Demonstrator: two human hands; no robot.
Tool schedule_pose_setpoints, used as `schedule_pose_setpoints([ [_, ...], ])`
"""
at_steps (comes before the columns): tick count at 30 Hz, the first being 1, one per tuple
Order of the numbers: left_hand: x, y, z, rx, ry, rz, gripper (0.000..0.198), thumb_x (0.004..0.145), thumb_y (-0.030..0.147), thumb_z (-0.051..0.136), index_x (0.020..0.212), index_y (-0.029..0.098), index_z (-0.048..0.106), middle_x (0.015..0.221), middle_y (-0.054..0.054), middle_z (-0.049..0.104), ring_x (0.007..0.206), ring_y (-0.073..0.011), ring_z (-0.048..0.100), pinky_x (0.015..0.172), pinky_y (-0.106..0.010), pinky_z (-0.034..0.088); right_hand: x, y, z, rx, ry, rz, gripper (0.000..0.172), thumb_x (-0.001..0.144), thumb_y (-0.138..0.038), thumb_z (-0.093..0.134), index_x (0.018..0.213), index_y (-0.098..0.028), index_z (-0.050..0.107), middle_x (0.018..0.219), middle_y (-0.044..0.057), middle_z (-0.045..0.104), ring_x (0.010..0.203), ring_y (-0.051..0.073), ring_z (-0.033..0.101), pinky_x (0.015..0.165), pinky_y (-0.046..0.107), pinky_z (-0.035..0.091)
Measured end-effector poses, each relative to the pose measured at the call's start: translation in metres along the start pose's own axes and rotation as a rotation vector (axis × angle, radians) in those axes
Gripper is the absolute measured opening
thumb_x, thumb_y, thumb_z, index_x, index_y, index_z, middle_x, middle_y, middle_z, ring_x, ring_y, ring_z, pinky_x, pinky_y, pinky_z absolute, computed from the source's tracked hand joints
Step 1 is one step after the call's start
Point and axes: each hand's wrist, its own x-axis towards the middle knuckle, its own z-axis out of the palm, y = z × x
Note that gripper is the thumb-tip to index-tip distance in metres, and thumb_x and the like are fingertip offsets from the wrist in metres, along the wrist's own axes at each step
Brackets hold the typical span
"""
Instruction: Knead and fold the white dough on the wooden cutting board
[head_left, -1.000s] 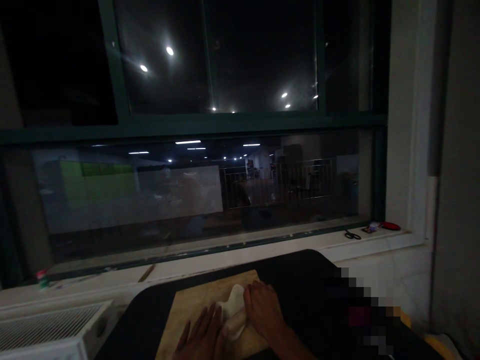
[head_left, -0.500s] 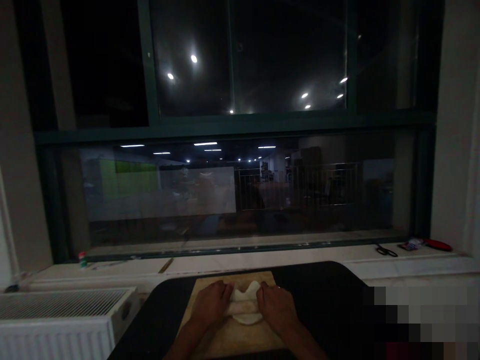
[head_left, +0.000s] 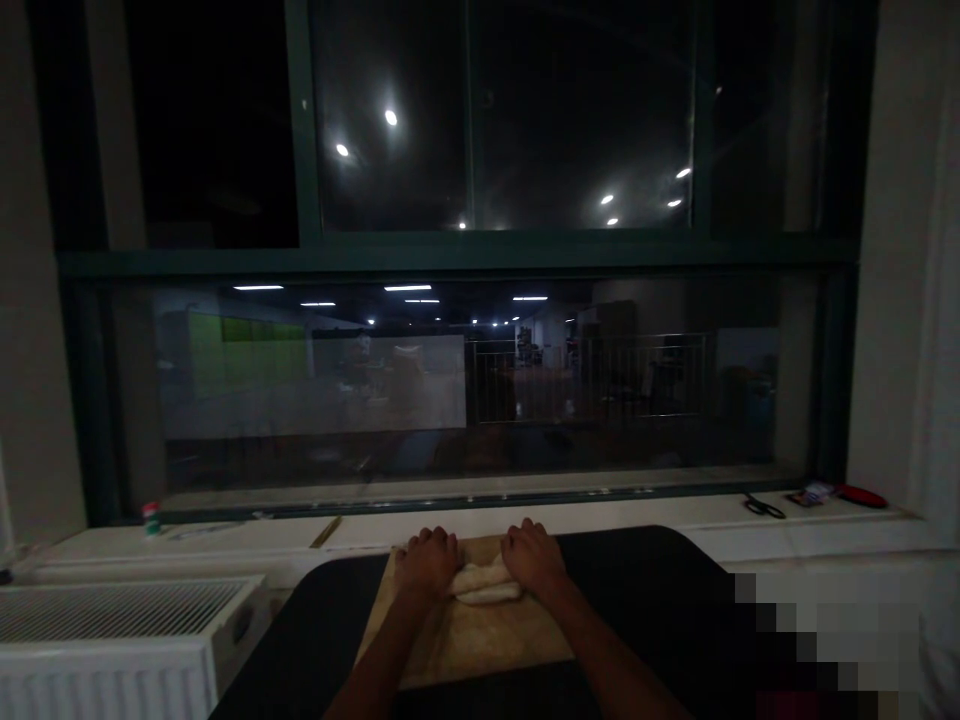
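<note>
A pale rolling pin (head_left: 482, 576) lies crosswise between my hands, its two ends hidden under them. My left hand (head_left: 427, 565) covers the left end, fingers curled over toward the window. On the right end rests my right hand (head_left: 534, 560), also with fingers bent forward over it. A piece of white dough (head_left: 491, 595) shows along the near side of the pin; how far it reaches beneath the pin cannot be made out. Under everything is a wooden board (head_left: 480, 645), set on a black table (head_left: 630, 600).
Behind the table runs a white windowsill (head_left: 442, 525) below a dark window. On it are scissors (head_left: 765, 507), a red-handled item (head_left: 861, 496), a small bottle (head_left: 151, 520) and a thin brown strip (head_left: 326, 532). A white radiator (head_left: 120, 640) stands at left.
Both hands have pushed forward with the rolling pin, toward the board's far edge. The dough's wavy far part, seen before beyond the pin, no longer shows.
</note>
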Motion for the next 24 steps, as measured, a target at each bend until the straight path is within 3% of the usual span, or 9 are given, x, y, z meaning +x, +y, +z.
schedule_pose_setpoints([
  [3,-0.008,0.0,0.003,0.003,0.033,-0.001,0.039,0.096,0.032,0.027,0.11,0.019,0.061,0.111,-0.015,0.064,0.105,-0.0311,0.059,0.083,-0.049,0.045,-0.002,0.0,-0.002,0.009,0.014,-0.033,0.034,0.092,-0.026,0.04,0.09,-0.016,0.072,0.1,0.014,0.068,0.096,0.025,0.061,0.083,0.035,0.045],
  [8,-0.028,0.0,0.002,-0.036,0.085,0.019,0.041,0.096,0.032,0.028,0.123,0.019,0.057,0.121,-0.014,0.063,0.112,-0.0298,0.057,0.09,-0.048,0.043,-0.023,0.002,-0.011,0.03,0.024,-0.096,0.036,0.094,-0.025,0.037,0.089,-0.016,0.072,0.097,0.012,0.07,0.097,0.022,0.062,0.089,0.032,0.043],
  [15,-0.062,0.005,-0.001,-0.079,0.106,0.029,0.043,0.096,0.032,0.029,0.125,0.017,0.057,0.124,-0.012,0.064,0.114,-0.0255,0.057,0.096,-0.042,0.041,-0.058,0.001,-0.023,0.062,0.023,-0.068,0.042,0.096,-0.03,0.033,0.125,-0.014,0.06,0.118,0.012,0.066,0.103,0.023,0.061,0.089,0.033,0.044],
  [19,-0.08,0.007,-0.005,-0.094,0.119,0.061,0.041,0.096,0.029,0.029,0.12,0.019,0.061,0.123,-0.01,0.065,0.114,-0.0233,0.058,0.096,-0.038,0.041,-0.075,-0.001,-0.024,0.072,0.043,-0.046,0.046,0.098,-0.032,0.03,0.128,-0.012,0.058,0.136,0.014,0.055,0.122,0.025,0.051,0.102,0.036,0.038],
  [24,-0.094,0.006,-0.008,-0.09,0.126,0.097,0.045,0.098,0.031,0.025,0.126,0.019,0.059,0.129,-0.009,0.062,0.118,-0.0236,0.056,0.1,-0.038,0.04,-0.092,-0.001,-0.024,0.089,0.059,-0.049,0.046,0.099,-0.031,0.028,0.128,-0.012,0.057,0.132,0.014,0.057,0.125,0.025,0.049,0.103,0.035,0.039],
])
